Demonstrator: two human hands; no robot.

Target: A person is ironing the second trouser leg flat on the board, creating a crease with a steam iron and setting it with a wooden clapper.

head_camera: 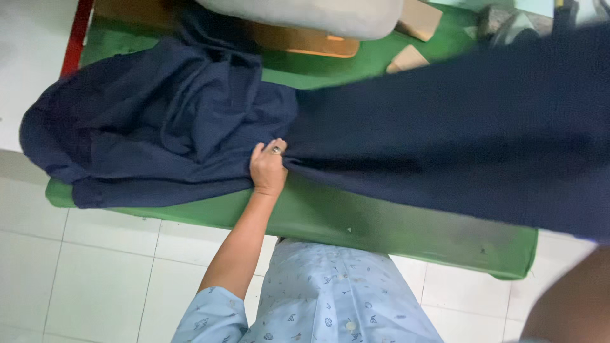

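A large navy blue garment [165, 121] lies bunched on a green padded table [381, 222]. My left hand [268, 168], with a ring on one finger, is closed on a fold of the cloth near the table's front edge. To the right the same cloth [483, 127] stretches out, lifted and blurred close to the camera. Only my right forearm [572, 298] shows, at the bottom right corner; the hand itself is hidden behind the raised cloth.
A pale grey padded block [318, 16] sits at the table's far side, above an orange-brown board [305, 41]. Brown cardboard pieces [408, 58] lie beside it. A red rail [76, 38] runs at the top left. White floor tiles [95, 273] lie below; my light blue patterned shirt [330, 298] is in front.
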